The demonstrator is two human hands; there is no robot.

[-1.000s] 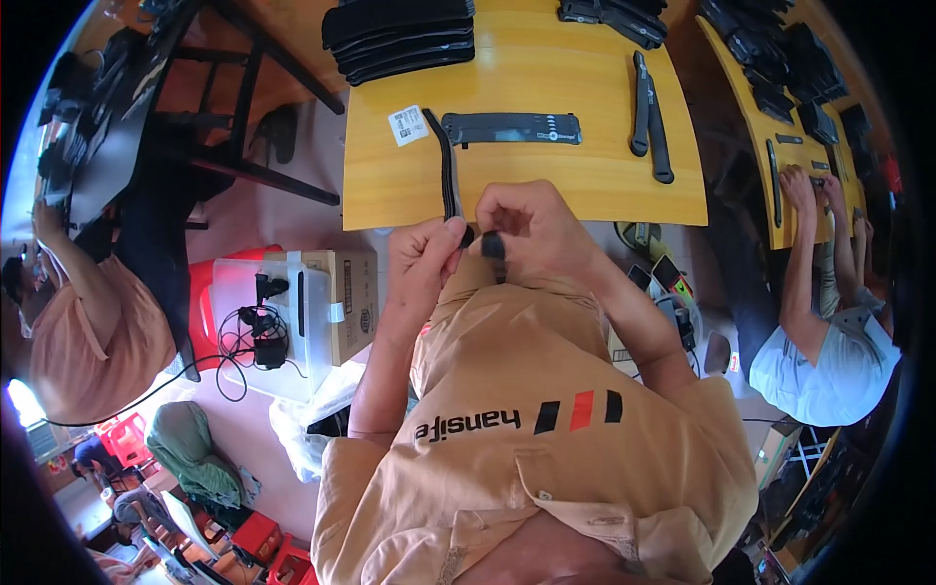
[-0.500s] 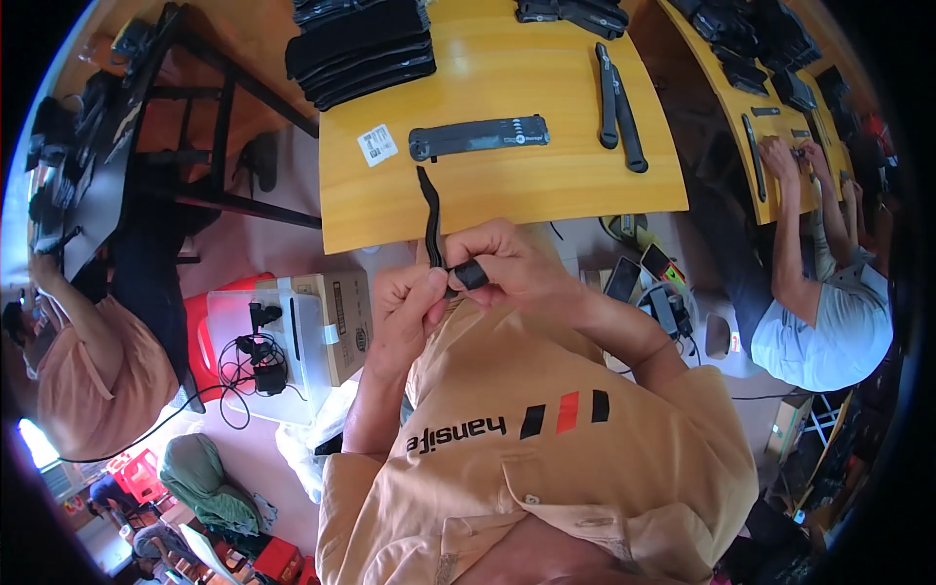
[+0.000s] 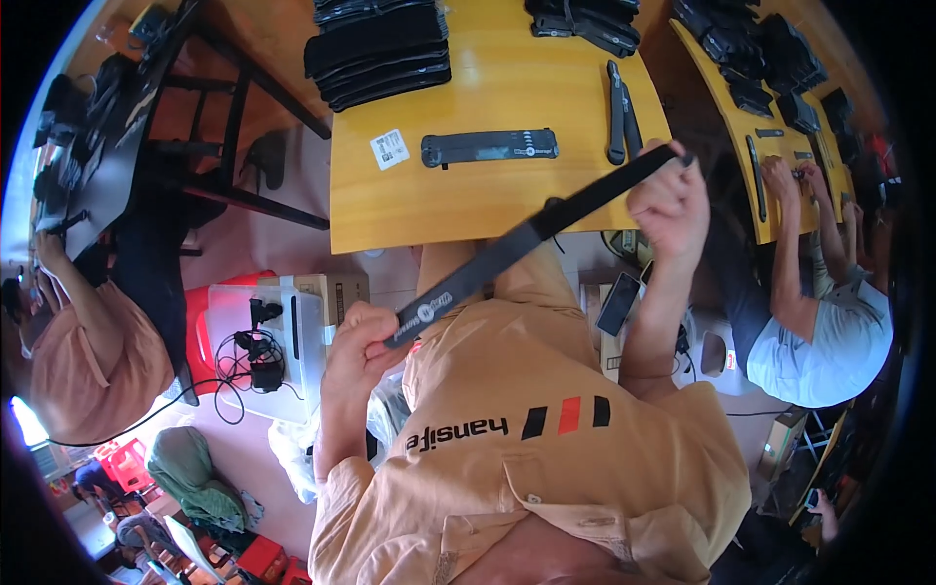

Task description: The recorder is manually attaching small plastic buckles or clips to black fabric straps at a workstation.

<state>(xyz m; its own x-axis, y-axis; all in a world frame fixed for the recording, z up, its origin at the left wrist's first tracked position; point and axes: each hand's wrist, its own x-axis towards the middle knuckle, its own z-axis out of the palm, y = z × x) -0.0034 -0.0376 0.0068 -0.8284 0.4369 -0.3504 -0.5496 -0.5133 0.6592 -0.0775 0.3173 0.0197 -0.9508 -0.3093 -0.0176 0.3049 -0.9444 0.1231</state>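
Observation:
A long black fabric strap (image 3: 526,242) is stretched taut on a slant between my two hands, in front of the table's near edge. My left hand (image 3: 359,343) is closed on its lower end, close to some pale print. My right hand (image 3: 671,207) grips the upper end, raised over the table's near right corner. Beyond the strap a flat dark strap (image 3: 487,147) with white marks lies on the yellow table (image 3: 390,210). To the left of that sits a white label (image 3: 388,149). Two more black straps (image 3: 616,122) lie at the right, one partly overlapping the other.
Stacks of folded black straps (image 3: 378,63) and a black bundle (image 3: 585,27) sit at the table's far side. At left on the floor stand a clear plastic box (image 3: 302,327) with cables and a carton (image 3: 341,292). Co-workers sit at tables on both sides.
The strap was bunched between my hands, held close together; now it is pulled out to its length. My right hand has moved up and right, my left hand down and left.

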